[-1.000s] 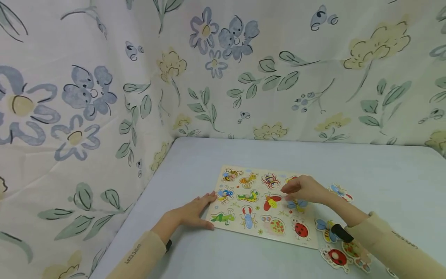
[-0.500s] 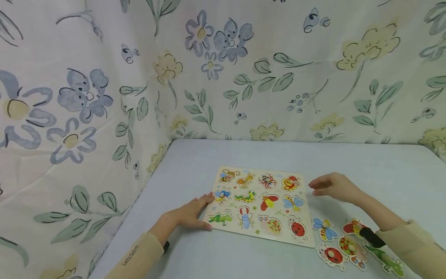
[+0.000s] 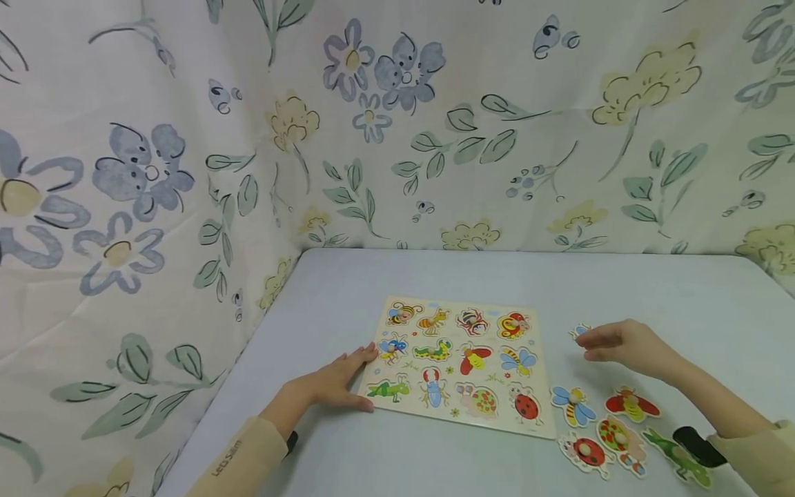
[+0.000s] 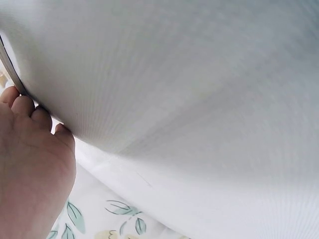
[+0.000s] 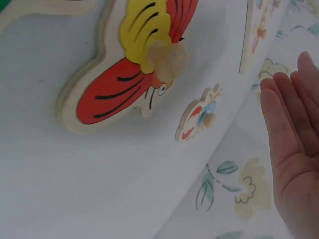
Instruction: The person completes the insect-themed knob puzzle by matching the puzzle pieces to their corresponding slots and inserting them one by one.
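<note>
A wooden insect puzzle board [image 3: 450, 379] lies on the table, filled with pictures of insects, several with knobs. My left hand [image 3: 329, 383] rests at its left edge, fingertips and thumb along the side. To the right of the board my right hand [image 3: 627, 348] is held over the table with fingers extended, holding nothing. Its fingertips overlap a stag beetle piece [image 3: 580, 330], partly hidden in the head view. The right wrist view shows that beetle piece [image 5: 198, 113] whole, with a knob, apart from the flat palm.
More knobbed pieces lie right of the board: a blue-winged bee [image 3: 574, 406], a red-winged insect [image 3: 630, 404], a snail [image 3: 613, 435], a ladybug [image 3: 586, 452] and a green grasshopper [image 3: 680, 455] near the right sleeve. A floral curtain [image 3: 472, 172] borders the table.
My right hand has moved from above the board's right side to the right, out to the stag beetle piece. My left hand has stayed at the board's edge.
</note>
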`<state>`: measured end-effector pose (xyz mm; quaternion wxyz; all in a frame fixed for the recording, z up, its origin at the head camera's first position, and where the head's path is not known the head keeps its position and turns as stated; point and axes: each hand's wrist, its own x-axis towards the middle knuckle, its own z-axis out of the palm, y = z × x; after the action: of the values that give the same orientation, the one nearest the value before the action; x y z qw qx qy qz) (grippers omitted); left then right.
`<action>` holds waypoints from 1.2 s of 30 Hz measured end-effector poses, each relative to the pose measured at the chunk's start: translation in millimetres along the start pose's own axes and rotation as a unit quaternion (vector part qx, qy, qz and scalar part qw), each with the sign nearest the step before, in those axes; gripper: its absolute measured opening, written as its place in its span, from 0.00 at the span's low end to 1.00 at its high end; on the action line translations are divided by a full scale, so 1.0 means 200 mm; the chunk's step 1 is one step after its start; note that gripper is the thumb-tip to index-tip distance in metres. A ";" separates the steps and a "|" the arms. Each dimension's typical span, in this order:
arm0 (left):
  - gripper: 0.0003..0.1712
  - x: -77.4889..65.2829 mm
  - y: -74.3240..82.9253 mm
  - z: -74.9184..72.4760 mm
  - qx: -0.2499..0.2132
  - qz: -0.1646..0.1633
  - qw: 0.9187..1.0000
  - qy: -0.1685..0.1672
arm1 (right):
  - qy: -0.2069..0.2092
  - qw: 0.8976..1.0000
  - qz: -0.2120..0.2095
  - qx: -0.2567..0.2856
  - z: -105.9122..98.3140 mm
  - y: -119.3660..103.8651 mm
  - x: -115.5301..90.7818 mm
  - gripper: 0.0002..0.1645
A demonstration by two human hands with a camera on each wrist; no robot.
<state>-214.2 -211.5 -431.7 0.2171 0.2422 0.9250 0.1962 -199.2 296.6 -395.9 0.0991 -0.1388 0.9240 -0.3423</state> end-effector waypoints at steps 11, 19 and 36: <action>0.60 0.00 0.00 0.00 -0.004 -0.002 1.000 0.006 | -0.026 1.000 0.010 0.005 -0.02 0.08 -0.14 0.21; 0.60 0.00 -0.01 0.01 -0.006 0.000 1.000 0.004 | -0.058 0.997 0.038 0.026 -0.01 0.17 -0.20 0.22; 0.59 0.00 0.00 0.00 -0.010 0.006 1.000 0.004 | -0.045 0.998 0.048 0.007 0.01 0.24 -0.28 0.19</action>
<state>-213.8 -211.7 -432.1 0.2142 0.2450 0.9224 0.2079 -155.5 347.8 -423.3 0.1583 -0.1088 0.9219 -0.3365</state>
